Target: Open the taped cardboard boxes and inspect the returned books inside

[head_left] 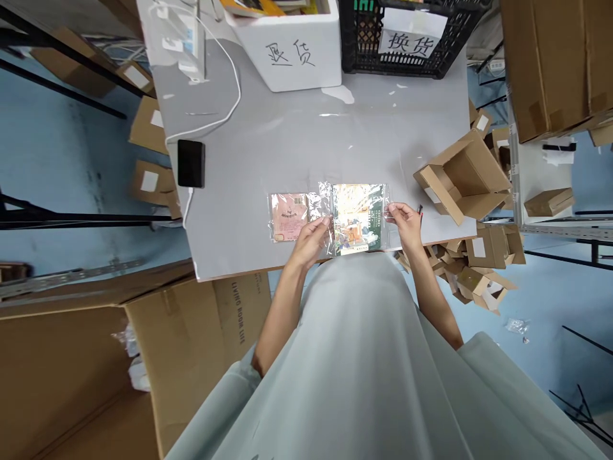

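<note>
A colourful booklet in a clear plastic sleeve [357, 217] lies near the front edge of the grey table [287, 147]. My left hand [312, 239] pinches the sleeve's left edge and my right hand [406, 223] pinches its right edge, both with fingers closed on the plastic. A second, pinkish item in clear plastic [288, 216] lies flat just left of my left hand, untouched.
An open cardboard box [462, 176] sits at the table's right edge, with several small boxes [479, 268] on the floor below. At the back stand a white foam box [292, 48] and a black crate [407, 38]. A black phone [191, 163] on a white cable lies at the left.
</note>
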Available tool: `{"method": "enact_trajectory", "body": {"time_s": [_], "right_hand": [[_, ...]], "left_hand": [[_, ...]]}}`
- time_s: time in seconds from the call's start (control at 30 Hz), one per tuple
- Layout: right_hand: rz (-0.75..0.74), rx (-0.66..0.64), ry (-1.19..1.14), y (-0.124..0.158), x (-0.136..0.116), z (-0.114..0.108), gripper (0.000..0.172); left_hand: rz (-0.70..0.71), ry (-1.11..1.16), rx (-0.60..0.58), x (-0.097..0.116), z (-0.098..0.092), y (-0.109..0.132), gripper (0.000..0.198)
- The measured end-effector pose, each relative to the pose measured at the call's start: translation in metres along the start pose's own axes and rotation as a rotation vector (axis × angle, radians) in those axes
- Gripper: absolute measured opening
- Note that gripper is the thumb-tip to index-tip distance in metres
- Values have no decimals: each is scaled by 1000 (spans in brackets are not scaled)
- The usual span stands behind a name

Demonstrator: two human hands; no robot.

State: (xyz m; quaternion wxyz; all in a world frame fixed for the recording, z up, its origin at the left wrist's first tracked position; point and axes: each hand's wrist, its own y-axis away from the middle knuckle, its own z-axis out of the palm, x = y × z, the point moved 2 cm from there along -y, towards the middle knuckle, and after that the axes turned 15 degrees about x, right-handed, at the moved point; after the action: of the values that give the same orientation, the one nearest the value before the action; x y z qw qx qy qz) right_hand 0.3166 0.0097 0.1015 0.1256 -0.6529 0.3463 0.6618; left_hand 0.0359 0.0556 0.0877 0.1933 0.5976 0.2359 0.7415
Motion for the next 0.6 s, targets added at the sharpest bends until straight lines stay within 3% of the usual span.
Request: {"method": "enact_trajectory", "body": {"time_s": [0.13,0.33,0.5,0.6], "right_hand": [[-5,19,1,1,3,-2,49],[6,25,-10,3,3,1,53],[-5,-4,20,5,8,8,51],[-4,-11,39,-4,25,10,49]], "left_hand": [[24,21,62,-5,5,1,53],[140,38,283,-13,6,-4,56],[109,-23,309,-26,-4,-11,57],[89,-31,308,-40,-7,-22,57]]}}
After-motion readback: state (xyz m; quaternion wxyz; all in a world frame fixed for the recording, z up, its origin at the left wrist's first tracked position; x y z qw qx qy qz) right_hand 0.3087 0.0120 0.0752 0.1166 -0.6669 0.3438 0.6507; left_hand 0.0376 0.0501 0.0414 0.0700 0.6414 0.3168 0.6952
